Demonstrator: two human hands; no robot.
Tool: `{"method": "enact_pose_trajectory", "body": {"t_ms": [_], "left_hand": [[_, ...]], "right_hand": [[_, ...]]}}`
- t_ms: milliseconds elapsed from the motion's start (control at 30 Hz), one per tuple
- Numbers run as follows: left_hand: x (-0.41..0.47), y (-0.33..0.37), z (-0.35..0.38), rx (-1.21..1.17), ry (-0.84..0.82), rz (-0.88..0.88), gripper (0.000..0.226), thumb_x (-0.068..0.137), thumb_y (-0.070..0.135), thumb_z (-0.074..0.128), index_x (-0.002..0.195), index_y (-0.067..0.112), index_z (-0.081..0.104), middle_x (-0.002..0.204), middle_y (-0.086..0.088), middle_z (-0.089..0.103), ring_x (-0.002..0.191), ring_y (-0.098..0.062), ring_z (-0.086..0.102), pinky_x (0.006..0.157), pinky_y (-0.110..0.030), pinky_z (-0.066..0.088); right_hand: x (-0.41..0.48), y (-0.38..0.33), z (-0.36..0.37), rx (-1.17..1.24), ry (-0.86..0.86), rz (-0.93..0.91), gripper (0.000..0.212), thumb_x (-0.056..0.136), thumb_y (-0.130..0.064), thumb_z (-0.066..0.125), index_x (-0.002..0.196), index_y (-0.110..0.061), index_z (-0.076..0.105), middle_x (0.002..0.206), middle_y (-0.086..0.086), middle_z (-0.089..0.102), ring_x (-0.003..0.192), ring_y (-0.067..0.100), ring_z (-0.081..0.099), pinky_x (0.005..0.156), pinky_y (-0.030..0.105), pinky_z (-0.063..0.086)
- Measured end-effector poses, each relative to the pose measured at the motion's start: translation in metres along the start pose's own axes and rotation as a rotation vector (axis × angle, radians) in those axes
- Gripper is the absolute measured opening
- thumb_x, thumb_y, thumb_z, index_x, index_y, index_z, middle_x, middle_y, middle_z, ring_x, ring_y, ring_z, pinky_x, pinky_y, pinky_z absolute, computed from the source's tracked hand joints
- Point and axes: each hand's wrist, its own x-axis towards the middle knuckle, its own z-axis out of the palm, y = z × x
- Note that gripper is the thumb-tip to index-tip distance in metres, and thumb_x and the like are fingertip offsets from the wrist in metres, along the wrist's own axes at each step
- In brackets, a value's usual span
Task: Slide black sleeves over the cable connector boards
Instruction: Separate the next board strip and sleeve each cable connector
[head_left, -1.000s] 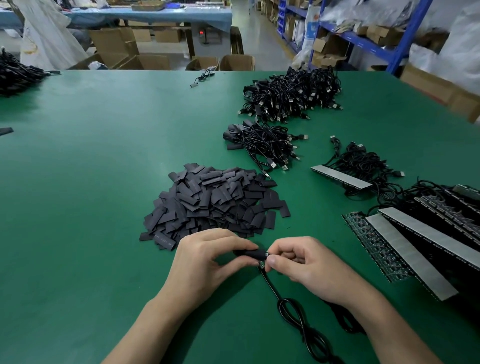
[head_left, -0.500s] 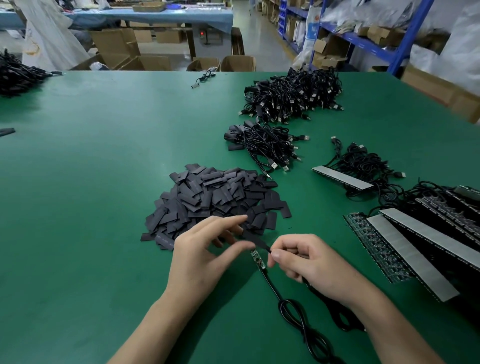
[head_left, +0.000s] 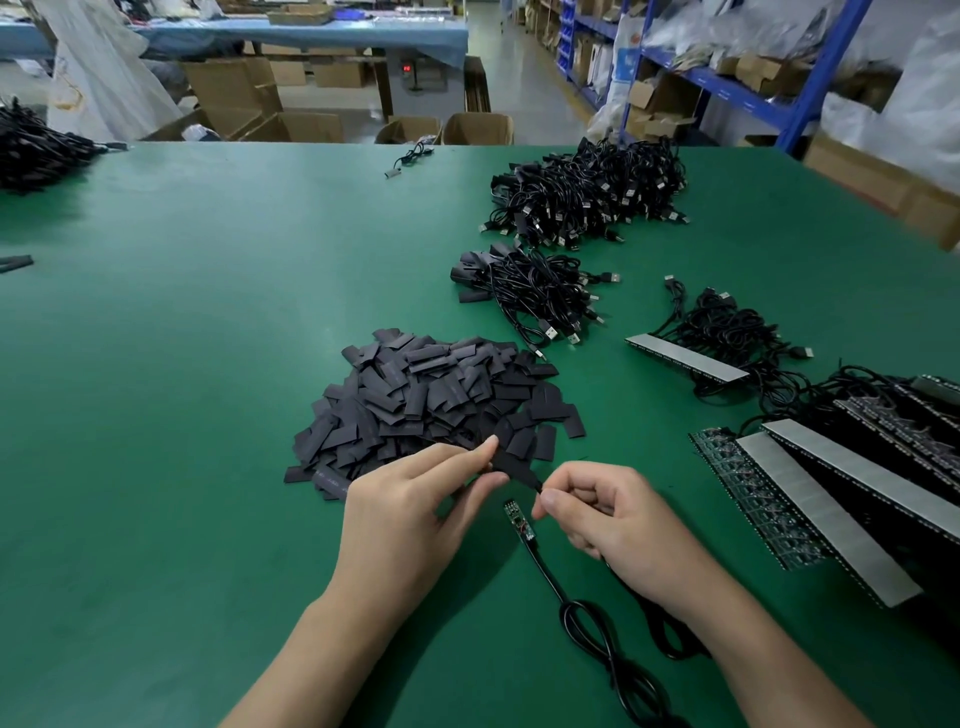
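Observation:
My left hand (head_left: 410, 519) pinches a flat black sleeve (head_left: 511, 465) between thumb and forefinger, just in front of the big pile of loose black sleeves (head_left: 431, 400). My right hand (head_left: 613, 519) pinches a thin black cable at the sleeve's near end; that cable runs back under my palm. Between my hands a bare green connector board (head_left: 519, 522) lies on the green table (head_left: 156, 364). Its black cable (head_left: 592, 634) trails toward me in loops. Neither hand touches this board.
Two heaps of black USB cables (head_left: 535, 291) (head_left: 587, 192) lie beyond the sleeve pile. Long panel strips with wires (head_left: 831, 499) fill the right side, with one more strip (head_left: 685, 358) behind them. Another cable heap (head_left: 31, 150) sits far left.
A second ago both hands held the sleeve together low over the cable. The left hand has lifted the sleeve toward the pile, and the bare board now shows on the table.

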Motion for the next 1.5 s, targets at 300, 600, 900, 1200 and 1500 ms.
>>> {"method": "enact_pose_trajectory", "body": {"t_ms": [300, 600, 900, 1200, 1500], "left_hand": [[0.0, 0.0, 0.002, 0.105, 0.017, 0.106, 0.023, 0.098, 0.035, 0.07, 0.111, 0.019, 0.08, 0.089, 0.01, 0.075, 0.068, -0.011, 0.068, 0.055, -0.03, 0.055], [0.001, 0.003, 0.002, -0.031, -0.04, -0.097, 0.026, 0.093, 0.043, 0.07, 0.106, 0.024, 0.082, 0.092, 0.017, 0.076, 0.073, -0.003, 0.069, 0.063, -0.028, 0.057], [0.004, 0.008, 0.002, -0.687, -0.141, -0.616, 0.016, 0.079, 0.031, 0.078, 0.093, 0.024, 0.08, 0.084, 0.001, 0.079, 0.078, -0.013, 0.075, 0.076, -0.023, 0.058], [0.008, 0.001, -0.001, -0.984, 0.043, -0.812, 0.015, 0.08, 0.021, 0.076, 0.093, 0.015, 0.08, 0.082, -0.015, 0.077, 0.076, -0.02, 0.075, 0.072, -0.023, 0.058], [-0.004, 0.002, 0.007, -0.363, -0.205, -0.433, 0.046, 0.095, 0.031, 0.071, 0.139, 0.041, 0.059, 0.112, 0.028, 0.072, 0.09, -0.004, 0.069, 0.081, -0.023, 0.054]], "right_hand": [[0.0, 0.001, 0.001, 0.017, -0.014, 0.027, 0.021, 0.092, -0.036, 0.06, 0.08, -0.025, 0.073, 0.058, -0.007, 0.043, 0.054, 0.012, 0.038, 0.054, 0.03, 0.031], [0.001, 0.0, 0.0, 0.008, -0.02, 0.032, 0.023, 0.093, -0.04, 0.059, 0.084, -0.025, 0.074, 0.06, -0.006, 0.046, 0.057, 0.013, 0.042, 0.057, 0.033, 0.034], [0.0, 0.002, -0.002, -0.061, -0.037, 0.028, 0.037, 0.08, -0.061, 0.064, 0.095, -0.029, 0.076, 0.069, -0.013, 0.061, 0.066, 0.006, 0.054, 0.066, 0.03, 0.046], [-0.006, -0.003, -0.018, -0.215, -0.147, 0.053, 0.03, 0.077, -0.06, 0.07, 0.091, -0.034, 0.075, 0.091, -0.008, 0.069, 0.067, 0.008, 0.051, 0.067, 0.026, 0.044], [-0.005, -0.011, -0.03, -0.143, 0.177, 0.062, 0.018, 0.103, -0.023, 0.063, 0.086, -0.028, 0.067, 0.079, 0.004, 0.078, 0.071, 0.012, 0.072, 0.071, 0.027, 0.057]]}}
